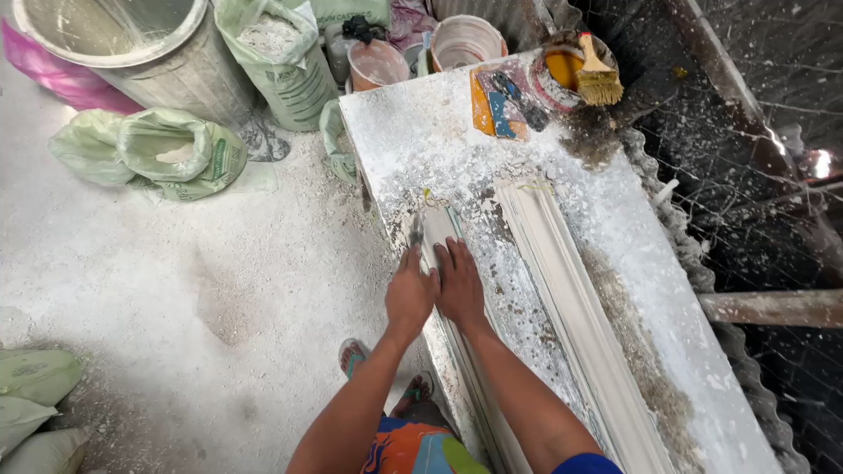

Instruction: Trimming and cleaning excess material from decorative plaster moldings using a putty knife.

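Bright, even daylight, soft shadows; sharp, with wide-angle edge distortion.
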